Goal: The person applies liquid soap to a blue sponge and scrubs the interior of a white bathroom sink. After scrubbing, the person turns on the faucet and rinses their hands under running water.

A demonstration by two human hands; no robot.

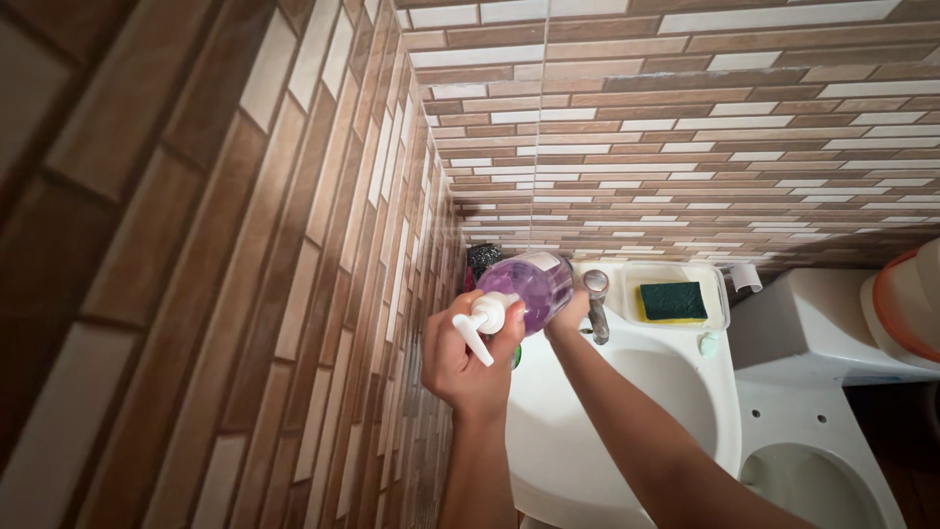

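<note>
A clear bottle of purple liquid soap (534,284) with a white pump head (485,318) is held tilted above the left side of a white washbasin (627,411). My left hand (468,358) is wrapped around the pump head and neck. My right hand (570,312) grips the bottle's base from behind and is mostly hidden by the bottle. A chrome tap (596,304) stands just right of the bottle.
A green and yellow sponge (672,302) lies in a clear tray at the basin's back rim. A white toilet (822,392) stands to the right, with an orange and white container (906,304) beyond it. Brown tiled walls close in on the left and back.
</note>
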